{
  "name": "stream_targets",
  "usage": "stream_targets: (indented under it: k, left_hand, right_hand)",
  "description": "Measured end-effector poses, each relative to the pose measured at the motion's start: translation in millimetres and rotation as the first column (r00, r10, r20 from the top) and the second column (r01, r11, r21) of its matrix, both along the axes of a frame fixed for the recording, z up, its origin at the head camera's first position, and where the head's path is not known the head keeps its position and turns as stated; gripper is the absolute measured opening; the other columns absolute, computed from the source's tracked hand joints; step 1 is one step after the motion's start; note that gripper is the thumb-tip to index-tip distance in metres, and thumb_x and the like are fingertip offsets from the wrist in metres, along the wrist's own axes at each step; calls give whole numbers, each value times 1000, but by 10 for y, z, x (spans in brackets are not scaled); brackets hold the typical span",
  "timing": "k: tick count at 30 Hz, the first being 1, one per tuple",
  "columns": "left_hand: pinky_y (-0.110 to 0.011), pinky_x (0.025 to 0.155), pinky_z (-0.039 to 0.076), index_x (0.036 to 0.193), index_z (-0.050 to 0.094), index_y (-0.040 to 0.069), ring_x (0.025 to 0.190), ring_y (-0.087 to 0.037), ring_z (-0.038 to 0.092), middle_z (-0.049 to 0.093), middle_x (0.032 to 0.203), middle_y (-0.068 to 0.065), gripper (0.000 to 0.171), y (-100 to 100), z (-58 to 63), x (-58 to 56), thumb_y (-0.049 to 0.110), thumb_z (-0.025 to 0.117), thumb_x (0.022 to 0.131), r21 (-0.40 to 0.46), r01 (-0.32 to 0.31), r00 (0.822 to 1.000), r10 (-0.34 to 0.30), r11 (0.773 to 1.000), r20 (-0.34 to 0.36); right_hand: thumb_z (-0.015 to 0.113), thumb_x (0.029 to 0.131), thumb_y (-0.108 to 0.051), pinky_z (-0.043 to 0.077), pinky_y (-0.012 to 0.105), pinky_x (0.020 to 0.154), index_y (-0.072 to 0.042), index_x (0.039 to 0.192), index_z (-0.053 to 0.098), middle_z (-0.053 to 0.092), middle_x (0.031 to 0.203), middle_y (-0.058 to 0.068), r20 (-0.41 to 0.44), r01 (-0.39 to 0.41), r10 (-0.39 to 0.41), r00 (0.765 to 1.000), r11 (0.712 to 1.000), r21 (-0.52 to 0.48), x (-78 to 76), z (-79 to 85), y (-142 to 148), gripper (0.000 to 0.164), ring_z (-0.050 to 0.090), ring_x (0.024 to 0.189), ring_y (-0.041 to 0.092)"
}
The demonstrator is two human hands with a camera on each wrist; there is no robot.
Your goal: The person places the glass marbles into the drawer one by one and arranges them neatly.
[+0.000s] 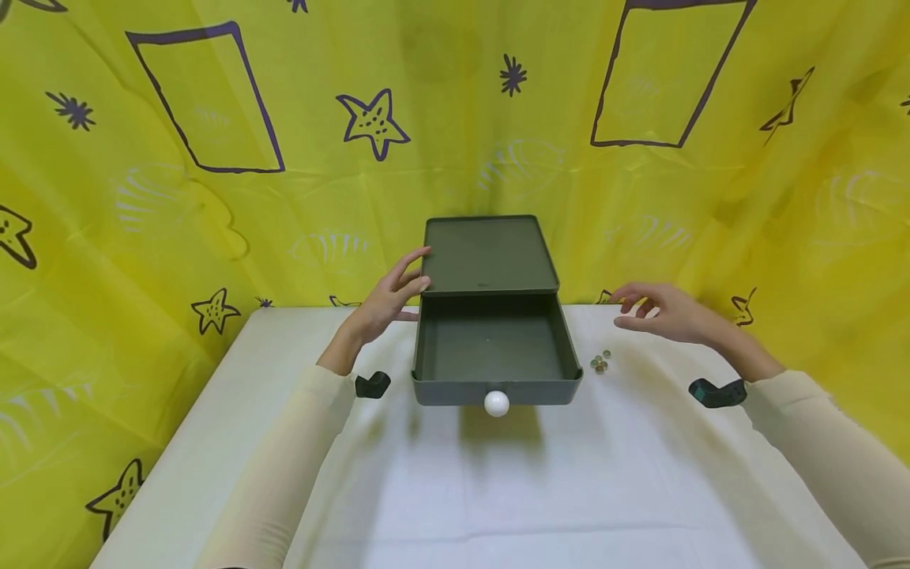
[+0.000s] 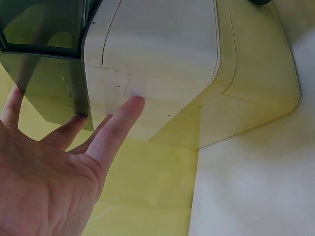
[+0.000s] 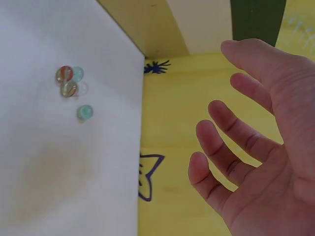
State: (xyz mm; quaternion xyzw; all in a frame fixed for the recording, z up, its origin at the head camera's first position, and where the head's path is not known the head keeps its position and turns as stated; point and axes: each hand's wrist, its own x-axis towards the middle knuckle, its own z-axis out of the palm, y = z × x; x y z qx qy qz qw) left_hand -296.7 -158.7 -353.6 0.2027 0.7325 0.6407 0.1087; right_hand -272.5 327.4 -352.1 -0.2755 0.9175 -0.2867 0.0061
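Observation:
A small drawer box (image 1: 490, 254) with a dark grey-green top stands at the back of the white table. Its drawer (image 1: 497, 393) is pulled out toward me, a round white knob (image 1: 497, 404) on its front, and nothing shows inside. Against the box's left side my left hand (image 1: 387, 304) rests its spread fingers; in the left wrist view the fingertips (image 2: 134, 104) touch the pale side wall. To the right of the box, my right hand (image 1: 661, 310) hovers with loosely bent fingers and holds nothing. Several glass marbles (image 1: 600, 364) lie between it and the drawer.
Behind the table (image 1: 455, 490) hangs a yellow curtain (image 1: 455, 182) with dark starfish and frame drawings. Close to the box's back, the curtain meets the table's far edge. In the right wrist view a blue-green marble (image 3: 85, 112) lies apart from the clustered ones.

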Motion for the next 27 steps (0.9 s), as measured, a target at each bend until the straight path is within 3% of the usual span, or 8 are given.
stream_targets:
  k: [11, 27]
  left_hand:
    - [-68, 103, 42, 160, 30, 39, 147, -34, 36, 25, 166, -12, 59, 19, -17, -8, 28, 53, 107, -3, 8, 1000, -8, 1000, 6]
    - [-68, 103, 43, 161, 28, 39, 149, -34, 34, 22, 168, -12, 59, -10, -10, -8, 27, 51, 108, -5, 8, 1000, -8, 1000, -14]
  right_hand:
    - [77, 93, -15, 56, 29, 73, -5, 126, 66, 68, 106, 11, 86, 54, -52, 995, 998, -15, -14, -349, 95, 37, 63, 93, 28]
    - [75, 95, -18, 55, 29, 71, -1, 131, 61, 67, 106, 14, 157, 77, -70, 985, 996, -45, -86, -742, 107, 42, 64, 89, 26]
